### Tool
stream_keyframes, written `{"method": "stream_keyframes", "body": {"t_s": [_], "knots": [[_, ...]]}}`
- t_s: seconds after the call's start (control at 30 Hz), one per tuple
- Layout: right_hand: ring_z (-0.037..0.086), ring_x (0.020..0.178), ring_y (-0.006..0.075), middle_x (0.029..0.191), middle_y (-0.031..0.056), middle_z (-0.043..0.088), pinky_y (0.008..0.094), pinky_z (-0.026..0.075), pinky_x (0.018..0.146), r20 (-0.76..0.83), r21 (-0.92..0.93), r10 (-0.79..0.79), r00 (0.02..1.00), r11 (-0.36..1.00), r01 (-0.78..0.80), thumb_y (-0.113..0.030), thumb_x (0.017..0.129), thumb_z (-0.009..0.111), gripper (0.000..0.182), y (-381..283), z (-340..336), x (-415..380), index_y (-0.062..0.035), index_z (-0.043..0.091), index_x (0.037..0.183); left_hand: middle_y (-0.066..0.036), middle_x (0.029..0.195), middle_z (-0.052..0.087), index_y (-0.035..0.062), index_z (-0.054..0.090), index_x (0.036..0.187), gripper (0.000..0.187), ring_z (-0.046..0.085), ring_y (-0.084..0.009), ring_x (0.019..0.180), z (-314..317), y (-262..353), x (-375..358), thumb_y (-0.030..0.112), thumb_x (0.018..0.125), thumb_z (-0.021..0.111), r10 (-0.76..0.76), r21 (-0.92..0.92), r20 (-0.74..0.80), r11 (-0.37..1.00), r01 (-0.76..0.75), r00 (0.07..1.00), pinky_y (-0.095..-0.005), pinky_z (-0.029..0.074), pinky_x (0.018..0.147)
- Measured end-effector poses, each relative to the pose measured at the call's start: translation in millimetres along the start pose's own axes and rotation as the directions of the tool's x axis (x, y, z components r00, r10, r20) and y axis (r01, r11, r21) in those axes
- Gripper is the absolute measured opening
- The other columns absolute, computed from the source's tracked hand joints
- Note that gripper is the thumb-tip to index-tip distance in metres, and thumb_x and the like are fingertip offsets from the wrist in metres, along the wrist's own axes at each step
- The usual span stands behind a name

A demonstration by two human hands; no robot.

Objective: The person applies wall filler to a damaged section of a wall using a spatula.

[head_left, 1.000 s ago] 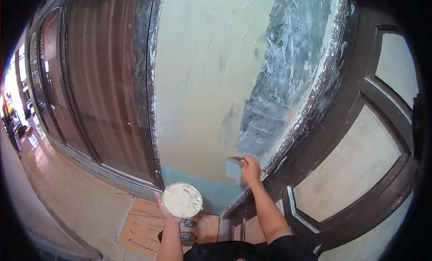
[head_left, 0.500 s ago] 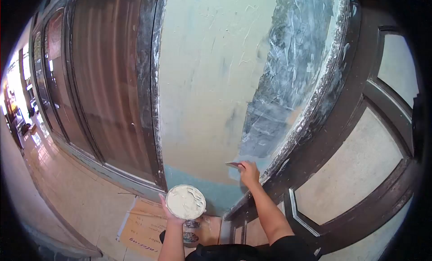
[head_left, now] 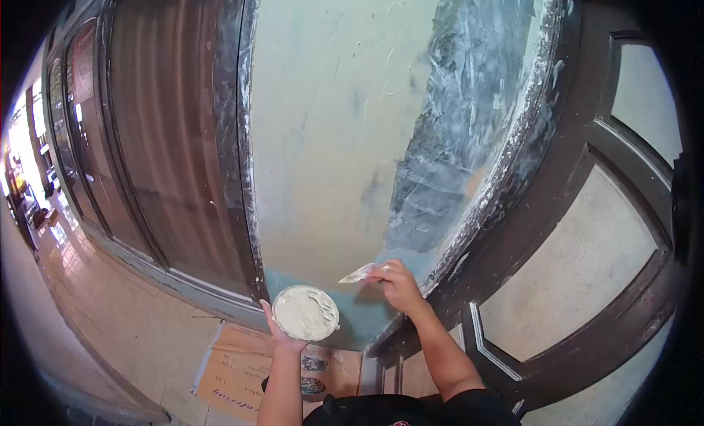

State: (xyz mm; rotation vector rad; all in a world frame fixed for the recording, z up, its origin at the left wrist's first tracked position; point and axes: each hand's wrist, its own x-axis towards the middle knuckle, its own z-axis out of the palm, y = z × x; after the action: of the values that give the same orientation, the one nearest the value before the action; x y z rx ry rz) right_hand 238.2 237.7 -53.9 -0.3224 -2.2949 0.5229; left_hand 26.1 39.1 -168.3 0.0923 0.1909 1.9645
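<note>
My left hand is closed around a round tub of off-white putty, supporting it from below and the side. The putty surface is smeared and ridged. In my right hand is a putty knife, its blade coated with pale putty and pointing left, a short way up and right of the tub. Behind them stands a wall panel, covered mostly in cream putty. A grey, streaked strip runs down its right side, and a blue-green band shows at its foot.
A dark-framed curtained window is on the left. To the right is a brown panelled door beside a paint-spattered frame edge. Flattened cardboard with handwriting lies on the tiled floor below the tub.
My right hand has drawn the putty knife off the wall's lower right and leftward toward the tub, turning the blade so its putty shows. The view has shifted slightly.
</note>
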Motion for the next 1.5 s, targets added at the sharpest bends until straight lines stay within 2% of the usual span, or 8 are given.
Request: {"method": "stream_keyframes", "body": {"t_s": [0.07,0.13,0.37,0.5,0.67,1.03,1.2,1.5], "knots": [[0.061,0.109,0.0326,0.105,0.0088,0.072,0.0409,0.047,0.101,0.042,-0.013,-0.056,0.998,0.998,0.057,0.011,0.074,0.058,0.041,-20.5,-3.5,10.3,-0.0079,0.075,0.106,-0.020,0.151,0.049,0.0090,0.048,0.148,0.099,0.049,-0.0451,0.135,22.9,2.7,9.7,0.087,0.088,0.035,0.009,0.022,0.004,1.000,-0.009,1.000,-0.0690,0.040,0.108],[0.061,0.115,0.0307,0.109,0.0068,0.073,0.0401,0.050,0.099,0.112,-0.044,-0.131,0.985,0.990,0.137,0.014,0.072,0.064,0.044,-45.5,-11.9,18.2,-0.0090,0.076,0.107,-0.019,0.149,0.051,0.0077,0.049,0.146,0.099,0.051,-0.0445,0.132,29.8,5.1,19.4,0.087,0.089,0.035,-0.002,0.010,0.007,1.000,0.002,1.000,-0.0675,0.041,0.107],[0.059,0.116,0.0307,0.111,0.0032,0.070,0.0394,0.050,0.099,0.186,-0.153,-0.289,0.939,0.936,0.318,0.008,0.069,0.063,0.043,-62.4,-16.3,19.5,-0.0100,0.074,0.106,-0.020,0.148,0.052,0.0062,0.049,0.147,0.102,0.052,-0.0455,0.131,54.7,8.7,26.2,0.088,0.088,0.034,-0.092,0.026,0.108,0.996,0.090,0.990,-0.0696,0.042,0.105],[0.058,0.116,0.0301,0.111,0.0034,0.070,0.0399,0.049,0.100,0.191,-0.134,-0.282,0.940,0.942,0.309,0.008,0.069,0.062,0.043,-60.5,-14.2,15.9,-0.0101,0.074,0.106,-0.021,0.147,0.053,0.0050,0.049,0.146,0.102,0.053,-0.0462,0.130,71.3,6.6,14.6,0.088,0.088,0.033,-0.148,-0.035,0.166,0.987,0.156,0.975,-0.0703,0.043,0.104],[0.057,0.121,0.0301,0.117,0.0027,0.071,0.0396,0.046,0.106,0.182,-0.140,-0.242,0.953,0.953,0.269,0.009,0.068,0.063,0.046,-49.1,-9.4,8.7,-0.0097,0.075,0.109,-0.020,0.144,0.057,0.0035,0.051,0.144,0.099,0.056,-0.0419,0.129,49.6,-0.5,24.7,0.085,0.091,0.033,-0.083,0.042,0.068,0.996,0.080,0.994,-0.0597,0.045,0.107],[0.056,0.120,0.0308,0.113,0.0040,0.071,0.0400,0.046,0.104,0.128,-0.155,-0.155,0.980,0.972,0.175,0.010,0.072,0.062,0.045,-39.7,-5.8,-4.0,-0.0098,0.075,0.110,-0.021,0.144,0.056,0.0032,0.050,0.145,0.099,0.056,-0.0430,0.128,59.5,-19.5,19.6,0.084,0.092,0.031,-0.189,0.086,0.111,0.980,0.180,0.976,-0.0635,0.045,0.106],[0.056,0.120,0.0308,0.113,0.0038,0.070,0.0398,0.046,0.105,0.132,-0.156,-0.136,0.982,0.975,0.156,0.008,0.073,0.063,0.042,-40.3,-6.5,-3.8,-0.0101,0.076,0.109,-0.020,0.141,0.059,0.0015,0.052,0.143,0.098,0.059,-0.0398,0.125,59.0,-24.8,20.2,0.083,0.093,0.031,-0.176,0.122,0.073,0.978,0.167,0.982,-0.0548,0.048,0.106],[0.057,0.120,0.0306,0.115,0.0041,0.070,0.0398,0.048,0.104,0.102,-0.214,-0.165,0.981,0.959,0.184,0.006,0.076,0.065,0.038,-42.6,-5.5,0.3,-0.0098,0.076,0.109,-0.020,0.139,0.060,0.0006,0.053,0.142,0.096,0.059,-0.0388,0.125,52.8,-25.8,22.0,0.081,0.094,0.031,-0.172,0.132,0.101,0.979,0.158,0.980,-0.0537,0.048,0.106]]}}
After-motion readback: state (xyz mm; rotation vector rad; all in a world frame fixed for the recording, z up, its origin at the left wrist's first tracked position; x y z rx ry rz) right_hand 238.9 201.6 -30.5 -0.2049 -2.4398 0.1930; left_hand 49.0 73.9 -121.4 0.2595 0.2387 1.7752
